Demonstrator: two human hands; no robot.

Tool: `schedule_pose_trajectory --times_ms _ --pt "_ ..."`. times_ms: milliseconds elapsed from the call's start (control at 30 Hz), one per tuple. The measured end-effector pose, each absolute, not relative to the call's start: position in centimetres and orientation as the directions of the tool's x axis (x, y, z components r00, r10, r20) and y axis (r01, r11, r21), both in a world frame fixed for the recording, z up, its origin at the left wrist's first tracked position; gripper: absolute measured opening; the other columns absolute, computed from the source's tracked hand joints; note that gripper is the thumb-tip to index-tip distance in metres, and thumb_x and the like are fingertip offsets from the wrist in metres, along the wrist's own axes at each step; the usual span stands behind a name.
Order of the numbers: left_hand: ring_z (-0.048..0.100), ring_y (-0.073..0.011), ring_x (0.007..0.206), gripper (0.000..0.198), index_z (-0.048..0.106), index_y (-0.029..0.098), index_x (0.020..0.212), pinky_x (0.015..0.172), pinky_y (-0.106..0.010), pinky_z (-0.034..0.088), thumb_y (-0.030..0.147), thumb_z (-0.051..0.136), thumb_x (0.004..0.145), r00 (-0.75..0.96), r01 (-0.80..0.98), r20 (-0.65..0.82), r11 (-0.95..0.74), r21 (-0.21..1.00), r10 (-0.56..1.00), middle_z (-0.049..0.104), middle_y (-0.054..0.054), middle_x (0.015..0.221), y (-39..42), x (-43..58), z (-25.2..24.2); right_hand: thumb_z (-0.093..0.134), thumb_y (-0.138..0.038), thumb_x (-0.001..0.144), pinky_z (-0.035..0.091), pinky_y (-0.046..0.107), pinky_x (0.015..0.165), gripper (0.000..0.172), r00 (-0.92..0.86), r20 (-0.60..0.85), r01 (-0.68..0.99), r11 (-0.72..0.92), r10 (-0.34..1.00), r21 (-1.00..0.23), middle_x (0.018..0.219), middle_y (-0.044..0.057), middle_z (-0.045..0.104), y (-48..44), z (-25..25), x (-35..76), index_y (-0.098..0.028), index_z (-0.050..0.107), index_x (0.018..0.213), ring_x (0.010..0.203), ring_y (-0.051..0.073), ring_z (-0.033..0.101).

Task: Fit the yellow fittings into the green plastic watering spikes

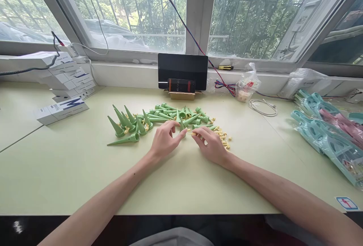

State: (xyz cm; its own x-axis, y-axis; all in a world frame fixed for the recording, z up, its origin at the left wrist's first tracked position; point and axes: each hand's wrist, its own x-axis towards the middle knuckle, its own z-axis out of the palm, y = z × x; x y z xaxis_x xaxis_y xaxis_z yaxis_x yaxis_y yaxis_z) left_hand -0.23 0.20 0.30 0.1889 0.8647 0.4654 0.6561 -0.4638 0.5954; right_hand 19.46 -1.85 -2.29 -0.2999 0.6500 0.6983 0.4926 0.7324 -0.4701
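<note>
My left hand [166, 139] has its thumb and fingers around a green cone-shaped spike [182, 125], which stands point up. Just to its right, my right hand [211, 144] pinches a small yellow plastic peg [193, 133] at the fingertips, apart from the spike. A heap of green spikes [163, 114] lies behind both hands. Small yellow pegs [224, 137] are scattered beside and behind my right hand. Left of my left hand, several green spikes [124, 119] stand upright with yellow bits at their bases, and one green spike [123, 140] lies on its side.
A tablet [183, 68] and a phone [181, 86] lean at the back of the table [176, 185]. White boxes [64, 110] are stacked at left. A plastic bag [247, 85] and coiled white cable [263, 108] lie back right; wrapped teal plastic items [323, 136] fill the right edge.
</note>
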Motion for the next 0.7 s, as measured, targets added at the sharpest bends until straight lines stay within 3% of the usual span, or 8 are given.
schedule_pose_trajectory --times_ms 167,433,700 --pt "0.044 -0.0107 0.056 0.013 0.057 0.018 0.083 0.058 -0.025 0.037 0.03 0.058 0.088 0.299 0.643 0.444 -0.522 0.56 0.845 0.052 0.002 0.073 0.48 -0.31 -0.19 0.049 -0.023 0.097 0.048 0.025 0.06 0.013 -0.307 0.68 0.489 0.723 0.666 -0.487 0.09 0.006 0.06 -1.74 -2.37 19.48 -0.021 0.06 0.103 0.072 0.014 0.058" --pt "0.043 -0.0104 0.057 0.015 0.051 0.018 0.079 0.059 -0.026 0.037 0.029 0.057 0.088 0.351 0.658 0.391 -0.521 0.544 0.851 0.049 0.002 0.078 0.4 -0.2 -0.14 0.049 -0.022 0.097 0.049 0.026 0.06 0.014 -0.32 0.659 0.489 0.714 0.681 -0.501 0.093 0.006 0.06 -1.73 -2.51 19.57 -0.021 0.061 0.103 0.07 0.014 0.058" --pt "0.049 -0.0126 0.064 0.017 0.044 0.019 0.079 0.059 -0.026 0.04 0.029 0.051 0.09 0.305 0.617 0.356 -0.468 0.633 0.884 0.05 -0.001 0.084 0.49 -0.32 -0.16 0.048 -0.022 0.096 0.048 0.026 0.06 0.013 -0.317 0.651 0.494 0.706 0.69 -0.508 0.09 0.006 0.061 -1.79 -2.49 19.52 -0.021 0.06 0.103 0.07 0.014 0.058"
